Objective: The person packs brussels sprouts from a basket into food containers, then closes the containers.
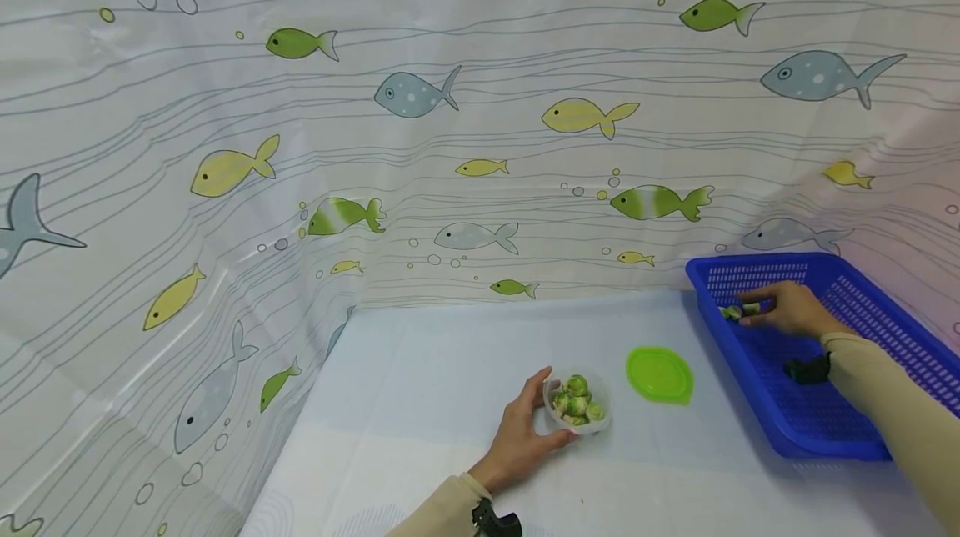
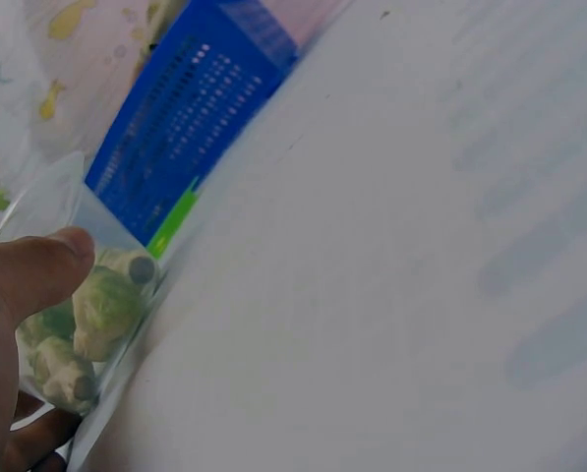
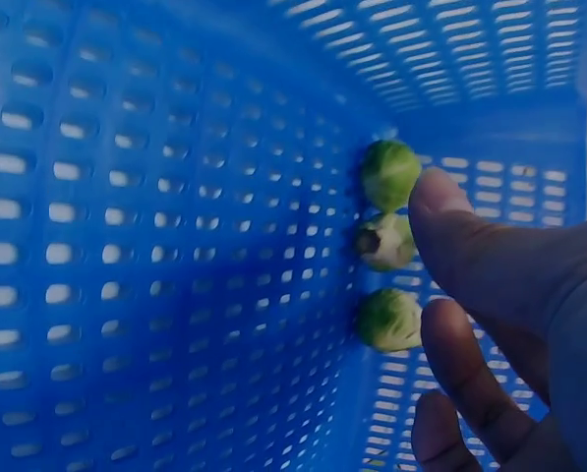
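Left hand (image 1: 517, 437): its fingers and thumb were curled round a clear tub (image 1: 600, 384), gripping it from the left.
Tub sprouts (image 1: 577, 405): a small heap of Brussels sprouts sat inside the tub, just right of the left fingers.
Green lid (image 1: 660, 375): it lay on the table (image 1: 420, 387), right of the left fingertips, apart from the tub and short of the basket.
Blue basket (image 1: 750, 383): it stood right of the lid, its walls around the right fingers.
Basket sprouts (image 3: 383, 242): three lay in a row along the foot of a wall, just ahead of the right thumb and fingertips.
Right hand (image 1: 795, 309): thumb and fingers stood apart, bent toward the row; they seemed to pinch nothing, though the dim wrist view left light contact uncertain.
Risks: an off-centre nudge from the thumb could have rolled a sprout along the wall; a tilt by the left fingers could have spilled the heap.
Edges: the basket's rim stood between the two hands, where a low lift might have caught it.
Room: open table spread left of the left fingers; bare basket floor lay nearer than the right fingers.
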Tool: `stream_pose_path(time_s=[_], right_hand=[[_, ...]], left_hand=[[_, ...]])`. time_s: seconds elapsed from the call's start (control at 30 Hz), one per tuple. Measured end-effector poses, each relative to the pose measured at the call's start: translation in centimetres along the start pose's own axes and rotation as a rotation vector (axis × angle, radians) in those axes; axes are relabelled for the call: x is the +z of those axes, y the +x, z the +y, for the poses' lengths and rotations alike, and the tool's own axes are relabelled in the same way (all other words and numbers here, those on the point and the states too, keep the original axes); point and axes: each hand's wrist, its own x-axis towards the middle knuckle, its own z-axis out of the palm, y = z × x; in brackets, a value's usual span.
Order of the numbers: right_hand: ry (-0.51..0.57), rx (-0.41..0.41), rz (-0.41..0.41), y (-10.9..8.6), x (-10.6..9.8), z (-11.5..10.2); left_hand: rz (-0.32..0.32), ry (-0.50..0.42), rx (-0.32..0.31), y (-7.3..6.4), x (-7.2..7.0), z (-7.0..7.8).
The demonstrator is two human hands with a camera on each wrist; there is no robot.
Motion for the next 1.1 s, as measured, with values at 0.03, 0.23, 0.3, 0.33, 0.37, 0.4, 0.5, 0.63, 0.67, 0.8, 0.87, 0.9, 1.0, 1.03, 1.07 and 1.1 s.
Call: stream_pose_path(time_s=[0.03,0.23,0.3,0.33,0.37,0.4,0.5,0.63,0.67,0.8,0.87,0.9,1.0,1.03,1.07,1.1], right_hand=[[-0.009,-0.005,-0.005,0.1,0.0,0.2],[-0.042,-0.007,-0.033,0.8,0.2,0.7],[-0.045,-0.001,-0.040,0.9,0.2,0.8],[-0.045,0.000,-0.041,1.0,0.3,0.8],[-0.048,-0.002,-0.040,1.0,0.3,0.9],[-0.046,-0.004,-0.039,1.1,0.4,1.0],[-0.052,-0.016,-0.032,1.3,0.5,1.1],[-0.055,-0.023,-0.032,1.5,0.8,1.1],[-0.054,-0.020,-0.033,1.6,0.9,1.1],[-0.055,0.005,-0.034,1.8,1.1,1.1],[-0.057,0.021,-0.032,1.9,1.2,1.0],[-0.058,0.028,-0.031,1.9,1.2,1.0],[-0.058,0.041,-0.027,2.0,1.3,0.8],[-0.060,0.040,-0.026,2.1,1.3,0.8],[-0.061,0.038,-0.024,2.1,1.4,0.8],[-0.063,0.036,-0.022,2.1,1.4,0.8]], left_hand=[[-0.001,-0.001,0.000,0.0,0.0,0.0],[0.002,0.000,0.002,0.1,-0.1,0.1],[0.000,-0.002,-0.006,0.1,-0.1,0.1],[-0.002,-0.004,-0.009,0.0,-0.1,0.1],[-0.002,-0.002,-0.011,0.0,-0.1,0.1],[-0.003,-0.003,-0.013,0.0,0.0,0.1],[-0.002,0.003,-0.005,0.0,0.0,0.1],[-0.004,0.011,-0.001,-0.1,-0.1,0.1],[-0.006,0.009,-0.006,-0.1,-0.1,0.2],[-0.008,0.006,-0.014,-0.1,-0.1,0.2],[-0.008,0.004,-0.014,-0.2,0.0,0.1],[-0.007,0.005,-0.011,-0.2,0.0,0.1],[-0.004,0.005,-0.005,-0.2,0.0,0.0],[-0.004,0.005,-0.004,-0.2,0.1,0.0],[-0.004,0.003,-0.006,-0.2,0.0,0.0],[-0.004,0.002,-0.008,-0.2,0.0,0.0]])
